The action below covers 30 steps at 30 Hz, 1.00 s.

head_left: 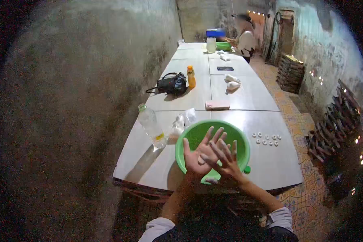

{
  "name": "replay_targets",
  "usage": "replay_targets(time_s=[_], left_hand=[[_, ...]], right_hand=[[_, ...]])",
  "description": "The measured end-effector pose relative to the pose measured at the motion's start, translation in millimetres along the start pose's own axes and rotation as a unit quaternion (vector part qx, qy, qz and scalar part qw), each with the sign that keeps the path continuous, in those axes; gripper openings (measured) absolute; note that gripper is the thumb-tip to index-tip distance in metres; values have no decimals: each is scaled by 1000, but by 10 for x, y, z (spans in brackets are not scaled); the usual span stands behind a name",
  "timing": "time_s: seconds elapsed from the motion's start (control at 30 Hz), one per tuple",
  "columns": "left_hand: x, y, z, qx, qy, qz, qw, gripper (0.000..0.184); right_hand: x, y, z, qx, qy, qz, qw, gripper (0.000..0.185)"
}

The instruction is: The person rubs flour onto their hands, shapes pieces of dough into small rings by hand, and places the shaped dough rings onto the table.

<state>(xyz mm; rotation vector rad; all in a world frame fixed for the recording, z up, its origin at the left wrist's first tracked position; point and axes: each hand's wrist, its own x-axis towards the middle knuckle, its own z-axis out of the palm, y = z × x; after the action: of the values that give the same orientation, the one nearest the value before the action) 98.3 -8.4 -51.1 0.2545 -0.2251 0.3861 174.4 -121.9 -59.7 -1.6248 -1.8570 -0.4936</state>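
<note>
My left hand (194,158) is palm up over the green basin (245,141), its fingers spread. A small flat pale piece of dough-like material (201,160) rests on that palm. My right hand (226,163) hovers across the left palm with its fingers stretched apart, close to the piece; whether it touches is unclear. White residue covers the fingertips. Several small white rings (267,137) lie in rows on the table to the right of the basin. What lies in the basin is mostly hidden by my hands.
On the long white table (270,173) stand a clear bottle (150,126), plastic bags (181,124), a pink box (217,105), a black bag (172,84), an orange bottle (191,77), white bundles (232,82) and a phone (225,68). A person (246,37) works at the far end.
</note>
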Motion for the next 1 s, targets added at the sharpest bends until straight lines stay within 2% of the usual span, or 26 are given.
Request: replay_targets(time_s=[0.07, 0.27, 0.33, 0.4, 0.43, 0.53, 0.6, 0.73, 0.83, 0.87, 0.93, 1.0], left_hand=[[8, -20, 11, -19, -28, 1, 999, 96], [-22, 48, -27, 0, 0, -9, 1000, 95], [1, 62, -39, -49, -29, -8, 998, 95], [37, 112, -91, -65, -9, -15, 998, 95], [72, 139, -134, -32, -25, -12, 999, 95], [197, 275, -251, -41, -38, -27, 998, 97], [206, 319, -258, -20, -56, -21, 998, 97], [222, 389, -378, -75, -17, -11, 997, 92], [190, 337, -461, -126, -67, -14, 990, 92], [175, 326, -434, -125, -67, -14, 990, 92], [136, 304, -344, -25, -10, -14, 1000, 95], [142, 306, -325, -2, -19, -14, 1000, 96]], right_hand=[[-13, 11, 83, -13, -19, -26, 999, 65], [-38, -58, 102, 20, 1, 7, 1000, 65], [-42, 7, 240, -20, -56, -11, 998, 67], [26, 31, 256, -18, -51, -5, 999, 69], [93, 21, 237, -7, -39, 14, 999, 69], [250, 40, 257, 11, -19, 55, 998, 68], [308, 71, 344, -32, -66, 44, 996, 67], [330, -47, 288, -7, -39, 61, 997, 61], [214, -50, 397, -3, -65, 50, 997, 63], [208, -46, 404, -2, -66, 46, 997, 65], [216, -41, 353, -4, -56, 51, 997, 62], [244, -29, 294, 28, -31, 74, 996, 57]])
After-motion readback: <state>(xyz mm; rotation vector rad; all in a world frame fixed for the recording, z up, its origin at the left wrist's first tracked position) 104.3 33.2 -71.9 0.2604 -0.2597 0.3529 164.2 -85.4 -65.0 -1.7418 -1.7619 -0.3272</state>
